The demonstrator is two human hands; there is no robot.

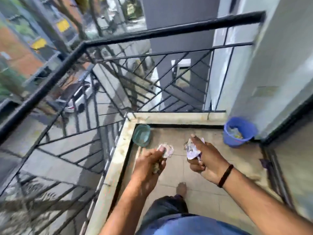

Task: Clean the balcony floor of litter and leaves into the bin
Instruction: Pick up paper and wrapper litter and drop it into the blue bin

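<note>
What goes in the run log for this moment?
left hand: holds crumpled paper | right hand: holds wrapper | blue bin: far right corner, litter inside | status: carrying

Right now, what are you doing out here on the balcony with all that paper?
A person is picking litter off the tiled balcony floor. The left hand grips a crumpled white paper scrap, and the right hand holds a crumpled white-and-purple wrapper. The round blue plastic bin, already holding some rubbish, stands in the far corner by the wall. A green plastic tub sits in the other corner by the railing.
</note>
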